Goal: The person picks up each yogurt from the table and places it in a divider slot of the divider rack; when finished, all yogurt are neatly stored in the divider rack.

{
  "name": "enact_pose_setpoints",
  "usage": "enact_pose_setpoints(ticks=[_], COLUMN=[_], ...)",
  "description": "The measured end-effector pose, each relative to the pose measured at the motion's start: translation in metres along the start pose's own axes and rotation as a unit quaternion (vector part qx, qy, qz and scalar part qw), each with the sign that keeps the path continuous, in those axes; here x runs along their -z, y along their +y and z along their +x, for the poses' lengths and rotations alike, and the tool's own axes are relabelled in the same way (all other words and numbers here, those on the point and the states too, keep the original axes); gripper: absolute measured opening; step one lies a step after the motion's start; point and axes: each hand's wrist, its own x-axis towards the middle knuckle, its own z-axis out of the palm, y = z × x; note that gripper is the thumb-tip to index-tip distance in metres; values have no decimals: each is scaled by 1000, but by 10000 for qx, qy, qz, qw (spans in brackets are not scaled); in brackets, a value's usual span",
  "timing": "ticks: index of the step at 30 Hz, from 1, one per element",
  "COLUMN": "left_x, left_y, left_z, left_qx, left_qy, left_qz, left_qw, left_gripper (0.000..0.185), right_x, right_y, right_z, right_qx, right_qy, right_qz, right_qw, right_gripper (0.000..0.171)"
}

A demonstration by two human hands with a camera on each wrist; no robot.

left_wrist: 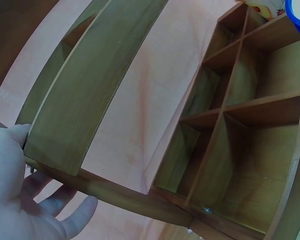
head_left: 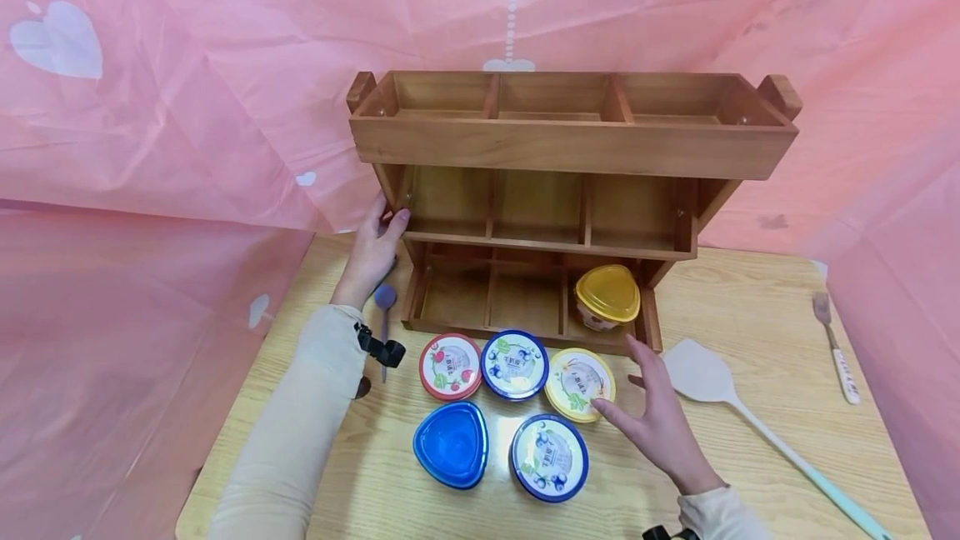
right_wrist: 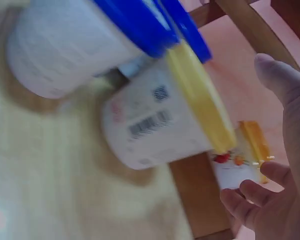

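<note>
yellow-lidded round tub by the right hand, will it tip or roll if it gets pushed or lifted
The round white plastic tub with the yellow lid looks squat with a flat base on the wooden table, so a push would probably slide it, not tip it. Its smooth wall may be a little slippery. The open right hand looks wide enough to span it.

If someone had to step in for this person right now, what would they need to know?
Left hand: grips the left side post of the wooden rack.
Right hand: open, fingertips at the yellow-lidded round tub, not gripping.
Done: one yellow triangular-lidded cup sits in the rack's bottom right compartment.
Left: five tubs on the table in front of the rack, probably to go in; every other compartment in view is empty.
</note>
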Motion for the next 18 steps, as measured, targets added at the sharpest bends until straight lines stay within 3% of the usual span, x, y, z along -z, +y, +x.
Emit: enact_pose_setpoints(ticks=[7,9,11,18], left_x=[0,0,0,-1], left_y=[9,9,0,-1], left_z=[-3,-3,0,0], left_qx=[2,28,-14,-85], left_qy=[-64,-70,-29,21], left_qz=[-114,-126,-108,-37], left_qw=[9999,9999,9999,10000], left_gripper=[56,56,56,56], right_x=[-20,-24,-28,-34], right_y=[16,19,21,23], right_z=[-13,-15,-17,-19], right_qx=[-781,-896,-981,-1191], right_qy=[-481,-547,-617,-807], right_qz=[840,1040,1225,1592], right_qw=[9922,9890,9857,9767], right_gripper=[97,97,97,99])
